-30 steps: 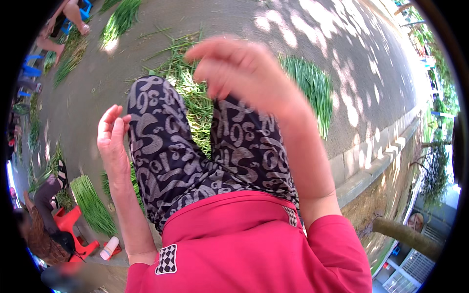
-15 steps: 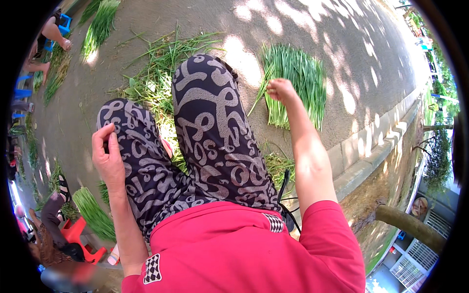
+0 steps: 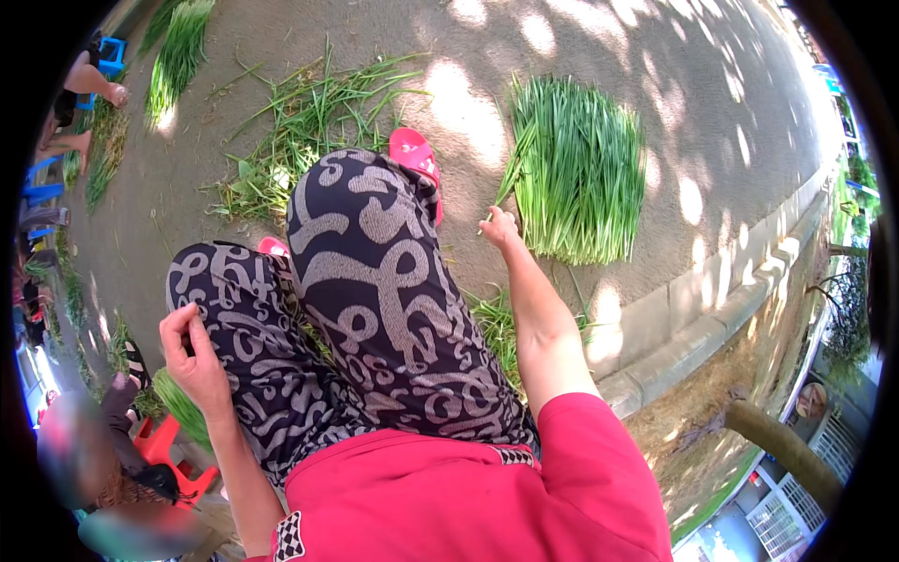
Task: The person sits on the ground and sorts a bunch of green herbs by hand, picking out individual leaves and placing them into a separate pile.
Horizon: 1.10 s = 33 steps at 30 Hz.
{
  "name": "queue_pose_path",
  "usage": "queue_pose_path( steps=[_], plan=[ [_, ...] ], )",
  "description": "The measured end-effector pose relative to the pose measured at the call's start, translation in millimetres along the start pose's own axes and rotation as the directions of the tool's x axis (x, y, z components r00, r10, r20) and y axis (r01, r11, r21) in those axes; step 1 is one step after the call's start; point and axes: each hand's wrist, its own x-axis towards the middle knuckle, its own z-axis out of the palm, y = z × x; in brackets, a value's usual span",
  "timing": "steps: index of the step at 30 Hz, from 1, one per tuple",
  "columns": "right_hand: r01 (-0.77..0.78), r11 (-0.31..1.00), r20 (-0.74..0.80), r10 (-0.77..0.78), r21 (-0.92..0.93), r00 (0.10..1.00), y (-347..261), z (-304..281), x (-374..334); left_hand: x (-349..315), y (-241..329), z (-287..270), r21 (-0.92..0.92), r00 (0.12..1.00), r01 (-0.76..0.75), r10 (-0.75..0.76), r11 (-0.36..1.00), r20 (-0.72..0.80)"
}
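A thick, flat bundle of long green chives lies on the pavement ahead and to my right, its paler ends toward me. My right hand is at its near left corner. Those fingers are closed on the ends of a few chives that splay out from the bundle's left edge. My left hand hovers beside my left knee, fingers curled in toward the thumb; nothing shows in it.
Loose green stalks and trimmings are strewn ahead of my knees. Another chive bundle lies at the far left. People sit on the left, near a red stool and blue stools. A stone kerb runs along the right.
My right hand has come down from the bundle's left part to its near left corner and closed on chive ends. My left hand has lowered slightly. My knees have shifted, baring a pink sandal.
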Motion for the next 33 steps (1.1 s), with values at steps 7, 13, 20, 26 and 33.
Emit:
queue_pose_path(
  steps=[7,13,20,26,33],
  plan=[
    [-0.143,0.977,0.111,0.162,-0.161,0.981,-22,7,-7,3,3,0,0.016,1.0,-0.001,0.001,1.0,0.028],
    [-0.124,0.975,0.061,0.137,-0.184,0.989,-20,12,-11,3,2,1,0.007,0.999,-0.011,0.011,1.0,0.031],
    [0.229,0.965,-0.565,-0.119,0.129,0.817,7,11,-10,4,3,0,0.051,1.0,-0.012,0.011,0.999,0.028],
    [0.359,0.926,-0.835,-0.106,0.115,0.54,32,-67,-13,3,-1,1,0.03,0.999,-0.028,0.027,0.999,0.018],
    [0.033,0.99,-0.84,0.098,0.137,0.534,141,-127,-13,3,-3,0,0.009,1.0,-0.017,0.017,1.0,0.021]
  ],
)
